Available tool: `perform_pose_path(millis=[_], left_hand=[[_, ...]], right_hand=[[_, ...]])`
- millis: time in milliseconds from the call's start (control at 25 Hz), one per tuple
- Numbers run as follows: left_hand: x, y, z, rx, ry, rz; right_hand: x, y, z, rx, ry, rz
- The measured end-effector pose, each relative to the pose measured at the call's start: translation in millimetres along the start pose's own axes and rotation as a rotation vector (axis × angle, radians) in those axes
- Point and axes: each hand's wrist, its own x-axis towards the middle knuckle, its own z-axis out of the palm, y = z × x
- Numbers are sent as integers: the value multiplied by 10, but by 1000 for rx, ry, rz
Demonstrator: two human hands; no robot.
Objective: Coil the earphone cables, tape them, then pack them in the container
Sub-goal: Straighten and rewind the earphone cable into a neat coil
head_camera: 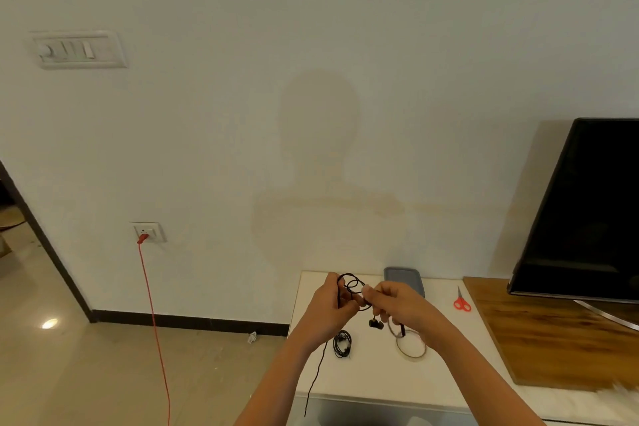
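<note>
Above the white table (380,377), my left hand (328,308) and my right hand (397,301) together hold a black earphone cable (352,287) wound into a few loops between them. Its earbuds (376,323) dangle below my right hand, and a loose tail of the cable hangs from my left hand past the table's front edge. A second black earphone (342,343) lies coiled on the table below my hands. Next to it on the right lies a roll of clear tape (411,344). A grey container (404,278) sits at the table's back edge, partly hidden by my right hand.
Red-handled scissors (461,301) lie on the table's right side. A wooden board (553,339) carries a dark TV screen (587,211) at the far right. A red cord (155,322) hangs from a wall socket to the floor on the left.
</note>
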Motion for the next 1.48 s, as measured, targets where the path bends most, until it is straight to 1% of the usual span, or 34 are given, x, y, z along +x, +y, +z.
perform_pose_path(millis=[160,280,440,520,600,680,760,800,840,880,1000,1040,1120,1200,1280,1360,1480], left_hand=[[-2,-28,6,-19,6,3],[-9,-60,1,-103,16,-39],[0,-60,19,-203,27,-79],[5,-37,35,-265,78,-114],[5,-29,31,-293,126,-151],[6,-25,23,-255,120,-159],[2,-9,19,-205,102,-157],[2,-2,13,-190,91,-159],[-1,5,0,-190,75,-159],[-3,12,-16,-202,57,-156],[-13,50,-71,-291,41,-128],[-13,69,-81,-314,41,-115],[-10,108,-82,-332,36,-92],[-5,138,-68,-320,29,-80],[-5,155,-56,-308,35,-79],[-6,148,-48,-297,53,-75],[-2,116,-57,-260,77,-70]], right_hand=[[79,92,32,-108,53,-88],[70,92,61,-41,50,-83],[33,132,67,89,-30,-41],[19,139,29,223,-84,-15],[15,135,-16,424,-146,38],[11,146,-67,635,-207,107],[20,178,-117,843,-277,136],[23,186,-142,895,-282,143],[35,194,-161,887,-264,149],[57,220,-182,774,-205,138],[69,260,-204,31,28,5],[74,272,-186,-92,79,-37],[46,237,-123,-64,112,-134],[7,173,-44,56,63,-204],[-23,131,21,185,5,-181],[-47,112,57,295,-16,-123],[-78,112,71,378,-20,-79]])
